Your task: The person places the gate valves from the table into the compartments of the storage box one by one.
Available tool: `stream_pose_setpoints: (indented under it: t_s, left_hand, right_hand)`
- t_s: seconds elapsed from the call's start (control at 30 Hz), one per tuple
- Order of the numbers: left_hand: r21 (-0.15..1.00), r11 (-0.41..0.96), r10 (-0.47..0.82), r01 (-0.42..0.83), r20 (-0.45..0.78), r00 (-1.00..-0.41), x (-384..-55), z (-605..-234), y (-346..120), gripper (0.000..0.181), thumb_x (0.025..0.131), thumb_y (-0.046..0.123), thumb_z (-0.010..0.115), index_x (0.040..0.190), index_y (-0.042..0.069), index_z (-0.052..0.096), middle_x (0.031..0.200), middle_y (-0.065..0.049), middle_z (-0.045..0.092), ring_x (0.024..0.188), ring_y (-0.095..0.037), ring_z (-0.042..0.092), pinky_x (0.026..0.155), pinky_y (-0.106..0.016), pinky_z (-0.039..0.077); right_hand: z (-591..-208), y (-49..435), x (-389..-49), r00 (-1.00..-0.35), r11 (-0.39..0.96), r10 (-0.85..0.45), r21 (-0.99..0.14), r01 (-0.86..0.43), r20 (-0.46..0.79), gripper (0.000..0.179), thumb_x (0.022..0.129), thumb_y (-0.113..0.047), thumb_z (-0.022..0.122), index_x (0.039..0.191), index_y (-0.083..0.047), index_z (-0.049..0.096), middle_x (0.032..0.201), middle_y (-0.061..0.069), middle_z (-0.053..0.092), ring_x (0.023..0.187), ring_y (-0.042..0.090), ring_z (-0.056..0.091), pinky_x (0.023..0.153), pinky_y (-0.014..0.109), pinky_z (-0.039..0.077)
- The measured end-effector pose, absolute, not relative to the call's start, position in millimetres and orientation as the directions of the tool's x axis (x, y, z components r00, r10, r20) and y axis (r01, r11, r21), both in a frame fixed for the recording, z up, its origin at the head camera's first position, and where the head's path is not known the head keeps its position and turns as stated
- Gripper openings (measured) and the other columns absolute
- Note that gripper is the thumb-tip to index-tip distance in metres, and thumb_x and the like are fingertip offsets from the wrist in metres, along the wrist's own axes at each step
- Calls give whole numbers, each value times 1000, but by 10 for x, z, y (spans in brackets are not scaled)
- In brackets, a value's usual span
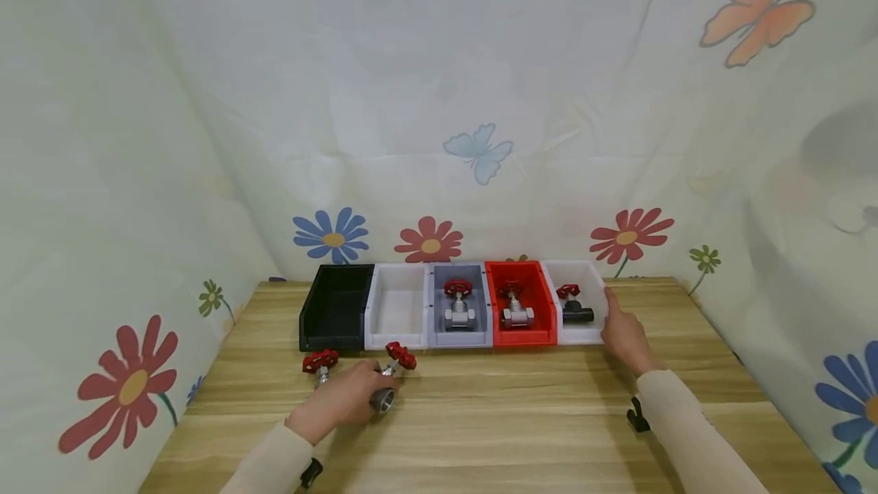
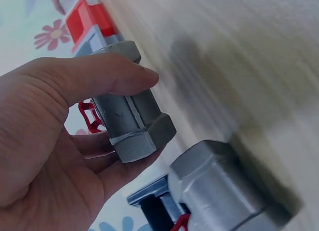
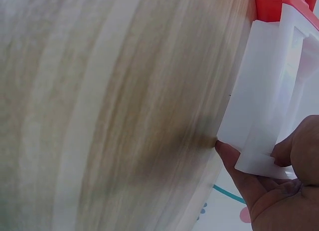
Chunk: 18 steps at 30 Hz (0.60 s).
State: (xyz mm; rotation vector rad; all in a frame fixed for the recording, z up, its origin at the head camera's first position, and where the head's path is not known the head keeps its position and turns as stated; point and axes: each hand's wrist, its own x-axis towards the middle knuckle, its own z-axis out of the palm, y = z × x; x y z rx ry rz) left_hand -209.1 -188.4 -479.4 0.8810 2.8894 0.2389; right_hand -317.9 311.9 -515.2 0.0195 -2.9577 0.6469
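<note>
My left hand (image 1: 350, 395) grips a steel gate valve (image 2: 132, 116) by its body, thumb on one side and fingers on the other. Its red handwheel (image 1: 401, 355) tilts toward the bins. Just left of that hand a second gate valve (image 2: 219, 191) is on the table, partly hidden by the hand in the head view. At the far right, my right hand (image 1: 626, 334) pinches the side wall of the end white bin (image 3: 254, 91) near its front corner. Inside that bin sits a dark valve with a red handwheel (image 1: 568, 291).
Left of the end white bin, in one row, stand a red bin (image 1: 524, 338) and a grey bin (image 1: 461, 338), each holding a steel valve, then another white bin (image 1: 398, 303) and a black bin (image 1: 336, 311). A printed cloth (image 1: 384, 97) hangs behind the wooden table (image 1: 507, 425).
</note>
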Motion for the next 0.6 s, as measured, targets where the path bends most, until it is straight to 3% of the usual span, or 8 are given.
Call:
stream_pose_setpoints:
  t_s: [0.13, 0.33, 0.6]
  left_hand:
    - [181, 824, 552, 537, -39, -833, -2100, -4719, -1864, 51, 70, 4, 82, 114, 27, 72, 100, -3, 63, 86, -15, 57, 70, -36, 53]
    - [188, 817, 555, 545, 4, -832, -2121, -4643, -1878, 44, 70, 7, 83, 110, 22, 73, 119, -9, 63, 101, -23, 62, 82, -43, 57]
    - [177, 822, 547, 541, 21, -837, -2118, -4572, -1876, 42, 69, 11, 85, 108, 21, 73, 102, -3, 63, 88, -16, 59, 76, -35, 56]
  right_hand:
    - [-5162, 3143, -3185, -994, 906, 15, -422, -32, 108, 67, 93, 3, 50, 151, 2, 18, 92, 36, 64, 60, 30, 57, 61, 49, 50]
    - [-5162, 3152, -3195, -994, 904, 10, -426, -36, 105, 68, 91, 4, 51, 151, 3, 18, 95, 38, 63, 62, 32, 59, 62, 50, 50]
    - [-5145, 3130, -3180, -995, 902, 8, -431, -35, 96, 69, 91, 4, 51, 151, 3, 17, 97, 37, 64, 64, 31, 59, 63, 50, 51]
